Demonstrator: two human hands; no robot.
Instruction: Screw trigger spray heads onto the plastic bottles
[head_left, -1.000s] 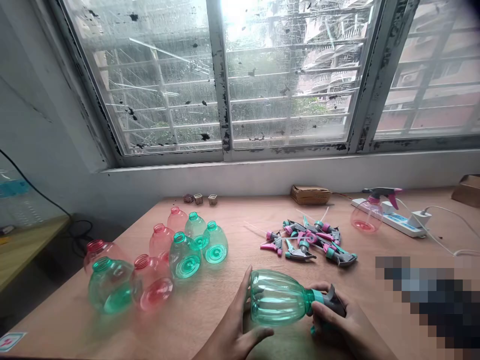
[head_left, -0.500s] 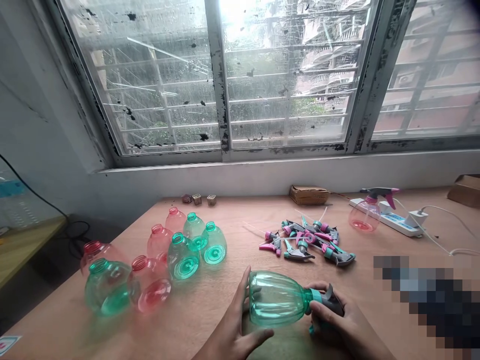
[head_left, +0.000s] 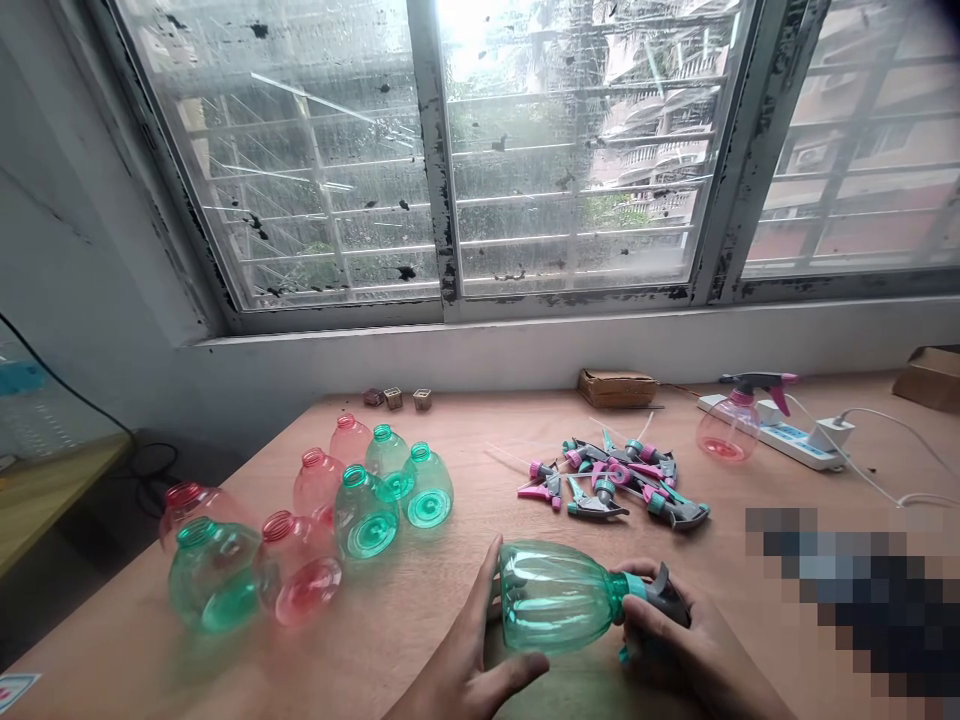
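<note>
8 uncapped bottles (head_left: 300, 555), 4 pink and 4 green, stand mouth-up on the bench (head_left: 405, 630), presumably for steadiness. The left hand (head_left: 476, 645) has its grip spread around the base of a sideways green bottle (head_left: 555, 597), perhaps to support it. Loose sprayers (head_left: 619, 480) lie piled beyond. The right hand (head_left: 694, 635), its grip pinching that bottle's spray head (head_left: 664, 600), seems to control it by the neck.

Green and pink bottles (head_left: 367, 515) stand near the desk's (head_left: 360, 660) left edge. Trigger sprayer heads (head_left: 606, 490) lie heaped toward its far edge.
</note>
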